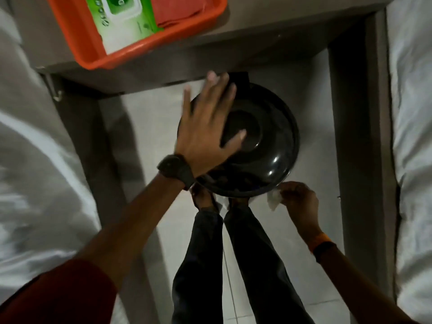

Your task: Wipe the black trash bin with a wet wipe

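Down on the tiled floor (145, 113), under the far grey surface (257, 31), stood the black trash bin (268, 146), round and glossy, its domed lid catching small highlights, with a recessed centre and a dark hinge block at the far edge. The left hand (205, 127) lay flat on the left half of the lid, fingers spread and not closed on anything, apparently steadying the bin. The right hand (297, 197) sat at the bin's near-right rim, its grip pinched on a crumpled white wet wipe (273, 199), which was touching or just beside the rim; I could not tell which.

From that grip the bin lay up and to the left, so the unwiped curve ran away along the rim and side wall. The right hand was the one holding the wipe and nearer the bin's side; the left was nearer the lid top. A wiping stroke would likely follow the round edge, and the smooth plastic should let the damp wipe slide easily.

On the surface, an orange tray (163, 45) held a green-and-white wet-wipe pack (121, 22) beside a folded orange cloth (177, 12). White bedding (413, 113) lay on the right.
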The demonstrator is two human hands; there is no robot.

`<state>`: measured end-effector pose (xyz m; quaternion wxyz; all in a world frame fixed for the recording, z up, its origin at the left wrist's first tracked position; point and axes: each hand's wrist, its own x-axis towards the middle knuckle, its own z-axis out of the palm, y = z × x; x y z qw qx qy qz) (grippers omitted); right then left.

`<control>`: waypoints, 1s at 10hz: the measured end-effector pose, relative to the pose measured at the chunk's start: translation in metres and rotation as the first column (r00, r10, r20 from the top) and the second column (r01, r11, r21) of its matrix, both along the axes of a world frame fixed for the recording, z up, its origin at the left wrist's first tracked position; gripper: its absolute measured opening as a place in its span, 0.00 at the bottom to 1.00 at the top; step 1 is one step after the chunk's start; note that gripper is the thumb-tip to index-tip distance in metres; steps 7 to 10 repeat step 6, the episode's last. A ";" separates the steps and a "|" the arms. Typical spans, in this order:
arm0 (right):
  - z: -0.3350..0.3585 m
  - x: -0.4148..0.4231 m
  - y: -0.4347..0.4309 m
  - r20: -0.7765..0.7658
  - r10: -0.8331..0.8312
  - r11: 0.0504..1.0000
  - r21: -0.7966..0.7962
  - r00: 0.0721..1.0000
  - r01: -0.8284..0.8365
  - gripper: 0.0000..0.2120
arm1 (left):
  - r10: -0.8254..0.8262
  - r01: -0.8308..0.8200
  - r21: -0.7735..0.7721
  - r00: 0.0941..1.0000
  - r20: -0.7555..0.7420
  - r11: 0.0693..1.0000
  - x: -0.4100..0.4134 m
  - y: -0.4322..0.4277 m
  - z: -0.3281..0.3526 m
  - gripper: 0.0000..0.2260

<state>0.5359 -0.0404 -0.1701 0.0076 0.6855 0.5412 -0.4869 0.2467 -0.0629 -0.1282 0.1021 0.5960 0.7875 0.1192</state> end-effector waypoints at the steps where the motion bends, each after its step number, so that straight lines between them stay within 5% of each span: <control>1: 0.026 -0.010 -0.006 -0.063 -0.074 0.997 -0.043 0.995 0.072 0.09 | 0.154 -0.156 0.151 0.988 0.023 0.976 -0.041 0.019 0.044 0.31; 2: 0.046 -0.053 0.003 -0.160 0.044 0.997 0.074 0.986 -0.032 0.06 | 0.349 -0.334 0.279 0.937 -0.005 0.900 -0.094 0.043 0.086 0.28; 3: 0.038 -0.088 0.012 -0.204 0.254 0.957 0.193 0.945 -0.216 0.03 | 0.365 -0.346 0.193 0.929 -0.067 0.918 -0.112 0.055 0.098 0.29; 4: -0.016 -0.154 0.042 -0.073 0.575 0.803 0.245 0.815 -0.544 0.12 | 0.345 -0.345 0.004 0.939 -0.009 0.939 -0.127 0.061 0.087 0.23; 5: -0.046 -0.173 0.057 -0.027 0.701 0.712 0.087 0.713 -0.697 0.20 | 0.361 -0.360 -0.047 0.932 0.027 0.932 -0.127 0.063 0.077 0.16; 6: -0.056 -0.137 0.048 0.055 0.768 0.630 0.116 0.639 -0.768 0.20 | 0.369 -0.374 -0.064 0.926 -0.075 0.925 -0.122 0.065 0.068 0.28; 10: -0.056 -0.137 0.048 0.055 0.768 0.630 0.116 0.639 -0.768 0.20 | 0.369 -0.374 -0.064 0.926 -0.075 0.925 -0.122 0.065 0.068 0.28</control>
